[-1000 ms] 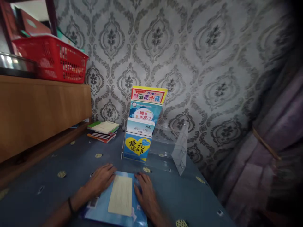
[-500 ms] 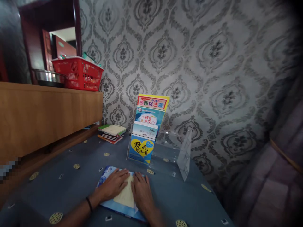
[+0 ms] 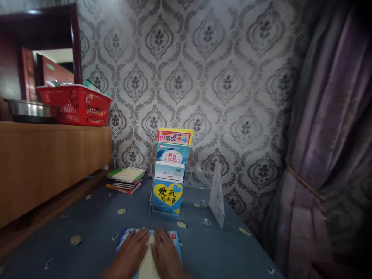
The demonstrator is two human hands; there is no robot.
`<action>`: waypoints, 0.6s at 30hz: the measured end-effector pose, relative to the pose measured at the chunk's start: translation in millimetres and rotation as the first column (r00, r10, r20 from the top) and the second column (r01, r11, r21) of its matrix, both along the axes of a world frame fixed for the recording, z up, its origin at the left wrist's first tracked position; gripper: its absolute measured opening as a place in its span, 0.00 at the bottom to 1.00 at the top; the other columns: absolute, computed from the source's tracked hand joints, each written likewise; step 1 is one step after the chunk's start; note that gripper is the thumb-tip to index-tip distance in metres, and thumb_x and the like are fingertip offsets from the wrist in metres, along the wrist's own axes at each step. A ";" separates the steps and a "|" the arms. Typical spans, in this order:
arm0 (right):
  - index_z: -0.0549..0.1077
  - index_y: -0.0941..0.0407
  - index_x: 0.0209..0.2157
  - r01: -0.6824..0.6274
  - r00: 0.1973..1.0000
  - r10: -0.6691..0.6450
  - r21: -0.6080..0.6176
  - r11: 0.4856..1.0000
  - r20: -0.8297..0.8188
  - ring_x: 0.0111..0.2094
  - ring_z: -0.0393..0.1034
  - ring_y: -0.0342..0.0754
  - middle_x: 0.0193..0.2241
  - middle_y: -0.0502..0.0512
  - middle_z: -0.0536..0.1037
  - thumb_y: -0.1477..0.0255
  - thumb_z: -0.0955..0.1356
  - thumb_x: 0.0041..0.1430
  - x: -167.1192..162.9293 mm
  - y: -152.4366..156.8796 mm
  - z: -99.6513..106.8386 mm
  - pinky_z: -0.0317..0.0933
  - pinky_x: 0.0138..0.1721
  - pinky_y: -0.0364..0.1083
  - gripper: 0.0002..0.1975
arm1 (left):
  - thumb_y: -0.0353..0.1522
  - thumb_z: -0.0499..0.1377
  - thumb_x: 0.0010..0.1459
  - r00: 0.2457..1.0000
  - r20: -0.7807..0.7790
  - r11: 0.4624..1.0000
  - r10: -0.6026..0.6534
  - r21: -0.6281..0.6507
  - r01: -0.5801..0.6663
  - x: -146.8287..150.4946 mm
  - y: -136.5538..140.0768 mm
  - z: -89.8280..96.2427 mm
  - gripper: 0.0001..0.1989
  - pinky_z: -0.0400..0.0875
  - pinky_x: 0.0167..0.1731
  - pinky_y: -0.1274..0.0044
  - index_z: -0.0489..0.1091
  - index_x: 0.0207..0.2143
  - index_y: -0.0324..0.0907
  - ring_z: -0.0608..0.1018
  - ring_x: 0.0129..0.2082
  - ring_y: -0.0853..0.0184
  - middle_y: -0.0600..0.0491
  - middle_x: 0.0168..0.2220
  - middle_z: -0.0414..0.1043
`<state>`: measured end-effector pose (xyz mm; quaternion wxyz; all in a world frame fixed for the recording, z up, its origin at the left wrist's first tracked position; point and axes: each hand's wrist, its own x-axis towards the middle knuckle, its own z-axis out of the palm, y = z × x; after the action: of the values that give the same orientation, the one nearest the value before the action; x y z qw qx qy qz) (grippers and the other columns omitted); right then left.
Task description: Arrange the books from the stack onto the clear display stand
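A blue picture book [image 3: 149, 260] with a cream panel down its middle lies flat on the table, its near part cut off by the lower picture edge. My left hand [image 3: 132, 248] rests palm down on its left half, fingers stretched out and pointing away from me. On the right half lies my right hand [image 3: 166, 251], also flat with extended fingers. A strip of the cream panel shows between the two hands. Beyond them stands a clear acrylic book rack [image 3: 216, 195], with several books [image 3: 167, 195] upright in tiers on its left side.
A stack of books [image 3: 128, 179] sits at the table's far left. Beside it is a wooden cabinet [image 3: 55, 162] carrying a red plastic basket [image 3: 87, 106] and a metal basin [image 3: 31, 111]. A purple-grey curtain [image 3: 308, 155] hangs at the right, against the patterned wall [image 3: 226, 97].
The view has tilted up and turned right, so the hands and book sit lower in the picture and more curtain shows. Both hands still lie on the book, their fingertips closer together.
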<state>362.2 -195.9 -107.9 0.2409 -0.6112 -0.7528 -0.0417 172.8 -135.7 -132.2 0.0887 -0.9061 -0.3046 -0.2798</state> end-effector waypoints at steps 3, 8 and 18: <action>0.70 0.57 0.64 -0.050 0.999 0.049 -0.052 0.997 -0.012 0.66 0.63 0.59 0.64 0.64 0.70 0.67 0.63 0.69 6.7 0.8 0.7 0.57 0.67 0.57 0.24 | 0.33 0.52 0.68 0.996 0.011 0.996 0.085 -0.029 -0.085 -22.6 6.5 1.2 0.22 0.73 0.59 0.70 0.71 0.62 0.52 0.77 0.59 0.62 0.52 0.61 0.73; 0.67 0.47 0.66 -0.108 0.994 0.109 -0.075 0.991 0.008 0.68 0.60 0.62 0.67 0.62 0.66 0.60 0.64 0.69 15.4 5.7 -4.2 0.57 0.66 0.61 0.26 | 0.34 0.51 0.68 0.984 -0.042 0.966 0.172 -0.187 -0.177 -51.3 10.0 16.8 0.24 0.76 0.55 0.71 0.69 0.64 0.52 0.75 0.61 0.59 0.52 0.63 0.70; 0.74 0.45 0.60 0.018 0.997 -0.016 -0.037 0.999 0.078 0.62 0.67 0.68 0.62 0.63 0.71 0.54 0.73 0.58 5.2 35.4 -41.4 0.63 0.61 0.65 0.29 | 0.36 0.52 0.65 0.990 -0.046 0.968 0.134 -0.208 -0.141 -53.9 32.6 -2.1 0.23 0.79 0.50 0.71 0.71 0.62 0.55 0.77 0.59 0.57 0.52 0.60 0.73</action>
<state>367.4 -160.4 -149.4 0.1998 -0.6199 -0.7570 -0.0534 118.9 -103.1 -134.3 0.0160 -0.8914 -0.3932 -0.2249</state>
